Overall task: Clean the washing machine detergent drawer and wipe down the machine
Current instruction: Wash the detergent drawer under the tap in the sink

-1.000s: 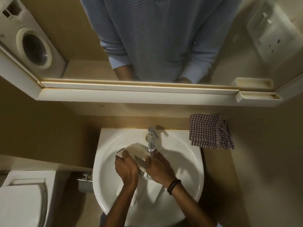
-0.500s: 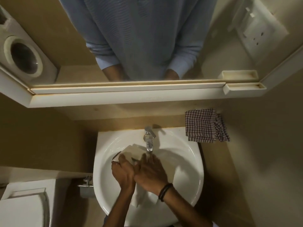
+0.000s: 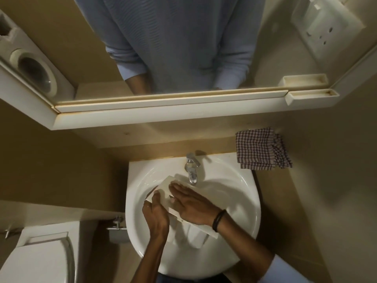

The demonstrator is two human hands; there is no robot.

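Detergent drawer (image 3: 163, 186) in sink (image 3: 241, 201), left hand (image 3: 156, 216) gripping, right hand (image 3: 192, 205) pressing flat

glossy sink (image 3: 240, 201) — chrome tap (image 3: 191, 170), checked cloth (image 3: 261, 149)

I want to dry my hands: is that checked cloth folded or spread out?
Folded. The checked cloth beside the sink shows several stacked edges along its near side.

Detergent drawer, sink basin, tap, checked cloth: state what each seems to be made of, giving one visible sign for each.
Detergent drawer: probably moulded plastic, matt off-white, thin flat walls.
Sink basin: likely glazed ceramic, glossy white with curved highlights.
Tap: metal, seemingly chrome-plated, mirror-like reflections.
Checked cloth: woven fabric, perhaps cotton, matt, soft folds.
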